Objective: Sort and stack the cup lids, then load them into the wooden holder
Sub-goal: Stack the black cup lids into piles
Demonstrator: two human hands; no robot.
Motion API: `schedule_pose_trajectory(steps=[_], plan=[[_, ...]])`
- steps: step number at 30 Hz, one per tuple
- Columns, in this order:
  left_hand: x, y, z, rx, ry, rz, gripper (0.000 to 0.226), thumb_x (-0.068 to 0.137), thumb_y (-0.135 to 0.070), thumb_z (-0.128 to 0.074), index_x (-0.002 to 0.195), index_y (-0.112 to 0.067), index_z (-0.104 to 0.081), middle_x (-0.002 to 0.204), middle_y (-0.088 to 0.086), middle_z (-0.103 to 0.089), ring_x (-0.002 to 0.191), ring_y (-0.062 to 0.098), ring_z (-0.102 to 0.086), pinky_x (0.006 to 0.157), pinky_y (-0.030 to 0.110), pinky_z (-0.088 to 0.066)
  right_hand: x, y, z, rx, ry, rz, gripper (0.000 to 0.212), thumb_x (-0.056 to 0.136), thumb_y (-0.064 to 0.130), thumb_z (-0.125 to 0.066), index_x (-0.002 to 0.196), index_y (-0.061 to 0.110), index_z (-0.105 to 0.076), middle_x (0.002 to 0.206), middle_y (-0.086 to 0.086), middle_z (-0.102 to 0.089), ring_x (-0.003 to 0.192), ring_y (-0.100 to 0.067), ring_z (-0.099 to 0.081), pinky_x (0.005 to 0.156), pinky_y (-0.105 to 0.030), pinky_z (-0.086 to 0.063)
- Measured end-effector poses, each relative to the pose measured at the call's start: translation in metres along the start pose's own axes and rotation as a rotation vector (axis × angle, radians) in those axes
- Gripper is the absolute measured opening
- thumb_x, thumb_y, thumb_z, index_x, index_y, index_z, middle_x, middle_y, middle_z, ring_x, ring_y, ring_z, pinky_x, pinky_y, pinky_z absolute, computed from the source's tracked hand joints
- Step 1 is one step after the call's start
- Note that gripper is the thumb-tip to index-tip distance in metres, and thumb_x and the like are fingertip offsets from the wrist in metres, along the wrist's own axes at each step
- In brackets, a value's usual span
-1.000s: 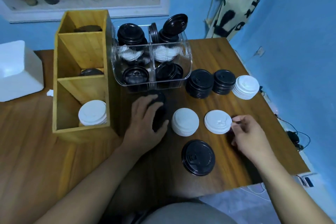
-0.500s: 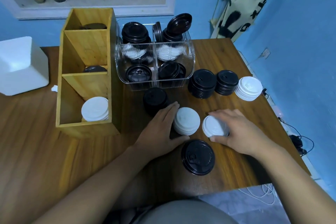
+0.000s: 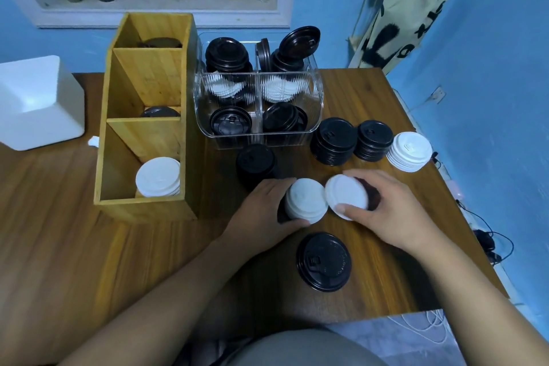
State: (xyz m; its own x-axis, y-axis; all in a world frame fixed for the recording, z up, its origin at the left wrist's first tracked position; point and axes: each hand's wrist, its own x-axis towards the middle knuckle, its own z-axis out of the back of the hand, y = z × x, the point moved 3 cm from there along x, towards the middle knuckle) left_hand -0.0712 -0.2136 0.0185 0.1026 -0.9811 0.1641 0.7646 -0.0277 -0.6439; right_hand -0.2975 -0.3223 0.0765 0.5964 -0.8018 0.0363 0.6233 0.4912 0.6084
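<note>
My left hand (image 3: pixel 261 211) grips a short stack of white lids (image 3: pixel 306 200) standing on the table. My right hand (image 3: pixel 386 211) holds a single white lid (image 3: pixel 346 196), tilted up off the table right beside that stack. A large black lid (image 3: pixel 324 261) lies flat near the front edge. A black stack (image 3: pixel 255 162) stands behind my left hand. The wooden holder (image 3: pixel 145 140) at the left has three compartments; white lids (image 3: pixel 158 177) sit in the nearest one, dark lids (image 3: pixel 160 112) in the two behind.
A clear plastic bin (image 3: pixel 258 104) of mixed black and white lids stands behind the work area. To its right are two black stacks (image 3: pixel 335 140) (image 3: pixel 373 140) and a white stack (image 3: pixel 409 151). A white box (image 3: pixel 35 101) sits at the far left.
My left hand left the black stack and closed round the white stack. My right hand picked the single white lid off the table and tilted it toward that stack.
</note>
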Motion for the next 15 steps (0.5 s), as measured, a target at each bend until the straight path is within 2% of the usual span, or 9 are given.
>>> schedule_pose_trajectory(steps=[4, 7, 10, 13, 15], plan=[[-0.001, 0.000, 0.001, -0.037, 0.028, 0.051, 0.096, 0.078, -0.061, -0.078, 0.155, -0.022, -0.036, 0.150, -0.005, -0.049, 0.135, 0.006, -0.038, 0.110, 0.020, -0.029, 0.015, 0.038, -0.027, -0.003, -0.001, 0.106, 0.068, 0.072, 0.061, -0.078, 0.134, 0.038, -0.060, 0.126, 0.017, -0.058, 0.119, -0.010, -0.052, 0.102, -0.031, -0.042], [-0.001, -0.001, 0.001, -0.073, 0.046, 0.084, 0.105, 0.077, -0.060, -0.080, 0.159, -0.022, -0.026, 0.151, -0.002, -0.046, 0.137, 0.008, -0.036, 0.106, 0.016, -0.025, 0.024, 0.042, -0.046, -0.058, 0.073, 0.078, 0.071, 0.072, 0.063, -0.076, 0.137, 0.042, -0.057, 0.123, 0.016, -0.052, 0.118, -0.012, -0.047, 0.101, -0.031, -0.042], [0.000, -0.002, 0.000, -0.081, 0.056, 0.100, 0.107, 0.076, -0.059, -0.081, 0.159, -0.020, -0.027, 0.150, 0.000, -0.047, 0.137, 0.010, -0.037, 0.106, 0.017, -0.026, 0.024, 0.038, -0.053, -0.025, 0.100, 0.058, 0.075, 0.067, 0.069, -0.072, 0.137, 0.044, -0.058, 0.117, 0.016, -0.048, 0.116, -0.012, -0.045, 0.101, -0.035, -0.043], [0.000, 0.001, -0.001, -0.068, 0.059, 0.084, 0.105, 0.077, -0.060, -0.079, 0.159, -0.018, -0.028, 0.151, 0.000, -0.048, 0.139, 0.011, -0.036, 0.112, 0.024, -0.031, 0.026, 0.036, -0.057, 0.034, 0.107, 0.037, 0.071, 0.069, 0.057, -0.083, 0.134, 0.042, -0.060, 0.116, 0.013, -0.046, 0.118, -0.014, -0.045, 0.104, -0.037, -0.042], [0.001, 0.002, -0.002, -0.067, 0.057, 0.073, 0.104, 0.077, -0.059, -0.079, 0.158, -0.017, -0.030, 0.149, 0.000, -0.049, 0.138, 0.011, -0.037, 0.112, 0.023, -0.030, 0.029, 0.039, -0.059, 0.051, 0.129, 0.024, 0.071, 0.069, 0.050, -0.086, 0.135, 0.041, -0.060, 0.116, 0.011, -0.046, 0.118, -0.014, -0.045, 0.105, -0.036, -0.042]])
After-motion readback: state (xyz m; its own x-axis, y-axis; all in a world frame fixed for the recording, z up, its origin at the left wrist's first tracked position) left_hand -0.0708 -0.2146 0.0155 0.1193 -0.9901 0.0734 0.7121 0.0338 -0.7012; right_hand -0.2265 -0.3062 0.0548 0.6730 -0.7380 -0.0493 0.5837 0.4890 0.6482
